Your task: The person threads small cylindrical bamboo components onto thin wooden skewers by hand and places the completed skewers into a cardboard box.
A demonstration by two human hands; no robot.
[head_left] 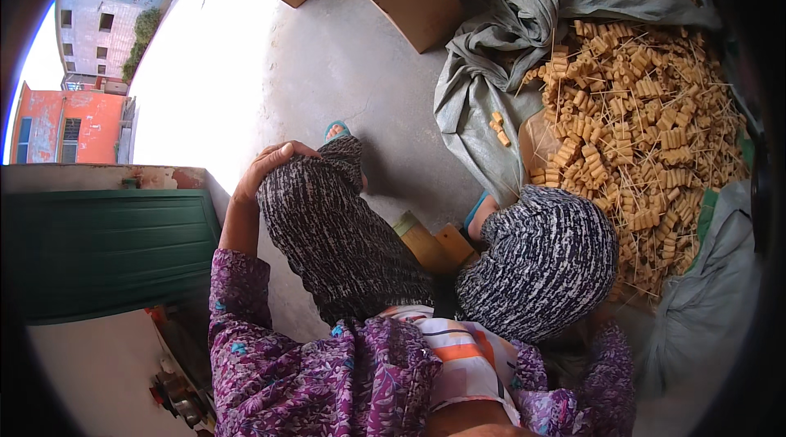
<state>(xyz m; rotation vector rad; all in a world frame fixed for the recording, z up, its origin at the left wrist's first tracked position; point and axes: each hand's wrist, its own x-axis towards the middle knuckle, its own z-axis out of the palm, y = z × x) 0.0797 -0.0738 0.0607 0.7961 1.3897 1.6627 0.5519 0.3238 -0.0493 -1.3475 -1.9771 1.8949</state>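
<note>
My left hand [276, 163] rests on my left knee, its fingers laid over the patterned trouser cloth [307, 200], and holds nothing. On the right side my right sleeve [610, 355] shows low in the view, beside my right knee [544, 261]. Past its cuff only a dim, blurred patch shows, so the right hand's fingers cannot be made out. Closest to that arm lies a big heap of tan, ridged pieces with thin sticks [647, 134]. A small tan cluster [499, 129] sits apart on the grey-green sack sheet [483, 105].
Cardboard boxes [417, 3] stand on the concrete floor [327, 52] ahead, one with clear plastic wrap inside. A yellowish tube-like piece [422, 241] and a flat tan piece [455, 245] lie between my legs. A green panel [115, 245] is at left. More grey sacking [704, 306] borders the heap.
</note>
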